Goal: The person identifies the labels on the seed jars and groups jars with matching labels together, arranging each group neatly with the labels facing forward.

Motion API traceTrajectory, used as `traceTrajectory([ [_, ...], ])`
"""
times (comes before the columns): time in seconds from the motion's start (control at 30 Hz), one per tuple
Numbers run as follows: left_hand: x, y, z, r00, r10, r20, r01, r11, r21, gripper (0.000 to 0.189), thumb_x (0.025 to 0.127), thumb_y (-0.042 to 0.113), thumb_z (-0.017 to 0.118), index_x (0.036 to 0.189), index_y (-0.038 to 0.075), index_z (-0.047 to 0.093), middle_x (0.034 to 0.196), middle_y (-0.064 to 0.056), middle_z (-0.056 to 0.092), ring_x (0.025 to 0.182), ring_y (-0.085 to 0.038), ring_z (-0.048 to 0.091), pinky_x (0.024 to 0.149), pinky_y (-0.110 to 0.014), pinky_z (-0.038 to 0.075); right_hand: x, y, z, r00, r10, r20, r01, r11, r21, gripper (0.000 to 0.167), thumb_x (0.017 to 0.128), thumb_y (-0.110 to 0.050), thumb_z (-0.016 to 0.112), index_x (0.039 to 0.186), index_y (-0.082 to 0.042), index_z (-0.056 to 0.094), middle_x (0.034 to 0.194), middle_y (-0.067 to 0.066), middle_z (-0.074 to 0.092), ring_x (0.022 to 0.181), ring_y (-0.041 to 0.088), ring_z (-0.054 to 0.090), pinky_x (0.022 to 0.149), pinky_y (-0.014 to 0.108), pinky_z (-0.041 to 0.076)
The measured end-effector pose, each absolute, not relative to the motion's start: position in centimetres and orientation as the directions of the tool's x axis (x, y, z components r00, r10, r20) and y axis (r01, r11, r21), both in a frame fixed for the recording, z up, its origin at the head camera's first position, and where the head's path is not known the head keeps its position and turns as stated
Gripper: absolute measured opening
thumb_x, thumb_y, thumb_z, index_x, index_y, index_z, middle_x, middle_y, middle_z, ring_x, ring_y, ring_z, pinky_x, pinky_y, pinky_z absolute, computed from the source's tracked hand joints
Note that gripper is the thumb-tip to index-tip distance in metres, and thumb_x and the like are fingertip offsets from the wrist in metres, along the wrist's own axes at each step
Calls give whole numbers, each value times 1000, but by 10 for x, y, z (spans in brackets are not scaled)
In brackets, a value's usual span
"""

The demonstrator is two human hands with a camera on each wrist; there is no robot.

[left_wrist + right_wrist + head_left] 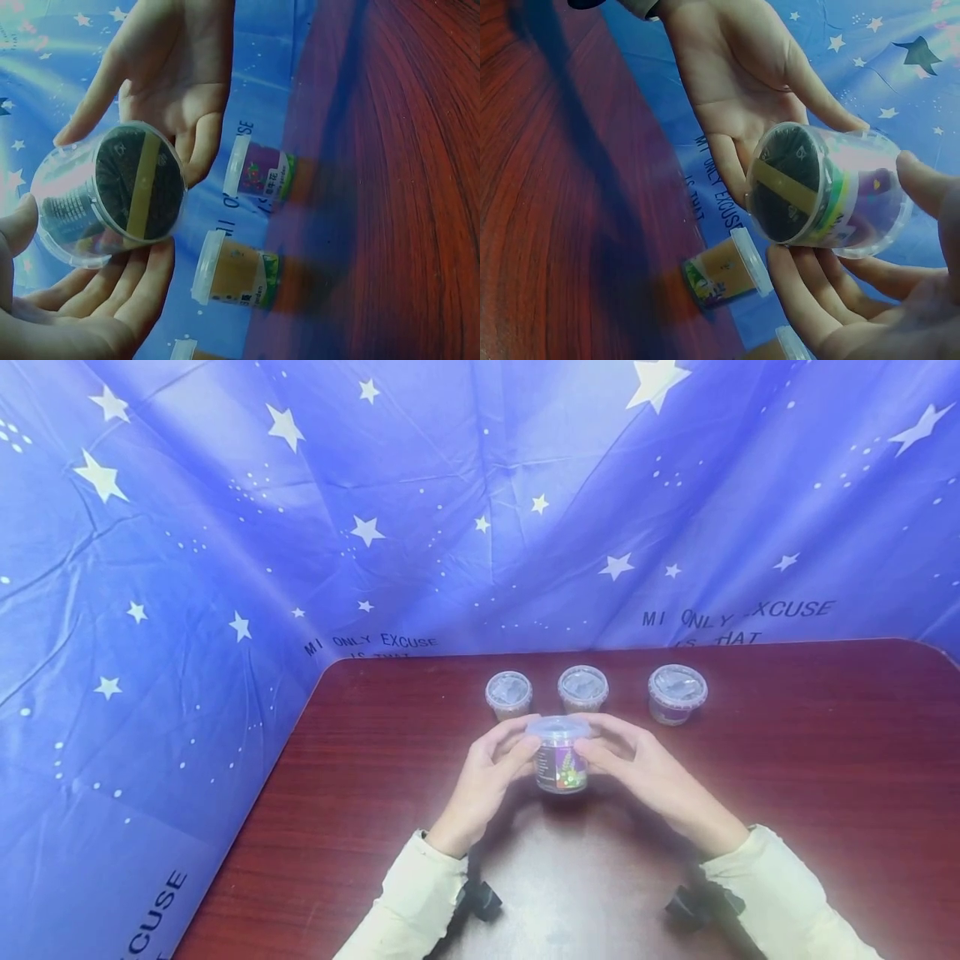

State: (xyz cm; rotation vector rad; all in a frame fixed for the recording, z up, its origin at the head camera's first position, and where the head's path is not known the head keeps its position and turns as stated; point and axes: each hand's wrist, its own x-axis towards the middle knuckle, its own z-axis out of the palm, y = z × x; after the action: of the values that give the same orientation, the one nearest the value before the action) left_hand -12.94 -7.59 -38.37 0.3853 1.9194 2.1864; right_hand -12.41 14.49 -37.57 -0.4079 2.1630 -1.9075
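A small clear plastic tub with a lid and a purple printed label is held upright above the table, between both hands. My left hand grips its left side, thumb on the front near the lid and fingers behind. On the opposite side my right hand grips it in the same way. The tub's underside shows dark in the left wrist view, crossed by a yellowish strip. Behind the hands stand three similar lidded tubs: a left one, a middle one and a right one.
The dark red wood-grain table reaches back to a blue star-printed cloth, which hangs behind it and along its left side. Black wrist mounts sit under the pale sleeves.
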Motion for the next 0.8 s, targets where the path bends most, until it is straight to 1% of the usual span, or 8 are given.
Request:
traceTrajectory([
  [0.13,-129,-75,-383,-940,336,54,11,-130,991,45,100,17,59,141,1,49,131,-25,61,110,-24,67,99,-46,53,-124,147,-376,-915,-404,9,-43,75,-996,52,102,-28,56,148,-10,42,141,11,56,118,16,63,99,32,53],
  [0.27,-129,-76,-382,-942,332,55,13,-128,992,45,100,18,59,141,2,50,132,-23,61,113,-25,65,99,-44,53,-125,146,-375,-910,-415,14,-42,58,-997,52,102,-28,56,149,-10,42,141,11,55,119,16,62,99,32,53],
  [0.47,-127,-77,-383,-944,328,35,-14,-147,989,45,100,19,59,141,3,50,132,-22,61,114,-26,65,97,-42,54,-124,143,-374,-929,-369,-12,-6,47,-999,54,99,-28,61,147,-11,44,138,13,57,115,17,65,97,34,54],
  [0.57,-127,-76,-383,-951,309,24,-25,-154,988,43,99,19,61,139,4,52,131,-20,62,113,-25,66,97,-40,55,-124,142,-373,-942,-337,-10,-10,59,-998,54,98,-27,64,145,-10,46,136,15,58,113,15,65,95,32,55],
  [0.7,-127,-76,-383,-962,272,27,-16,-155,988,41,99,19,62,136,3,55,128,-20,63,113,-27,66,97,-39,55,-125,140,-374,-952,-307,7,-28,63,-998,53,97,-24,66,143,-8,48,131,17,58,111,13,66,93,29,55],
  [0.8,-126,-76,-382,-967,252,29,-11,-155,988,41,99,19,62,136,3,54,127,-21,63,113,-29,66,96,-39,56,-126,140,-374,-956,-292,12,-29,56,-998,52,97,-24,66,142,-7,48,128,18,58,109,14,67,92,30,56],
])
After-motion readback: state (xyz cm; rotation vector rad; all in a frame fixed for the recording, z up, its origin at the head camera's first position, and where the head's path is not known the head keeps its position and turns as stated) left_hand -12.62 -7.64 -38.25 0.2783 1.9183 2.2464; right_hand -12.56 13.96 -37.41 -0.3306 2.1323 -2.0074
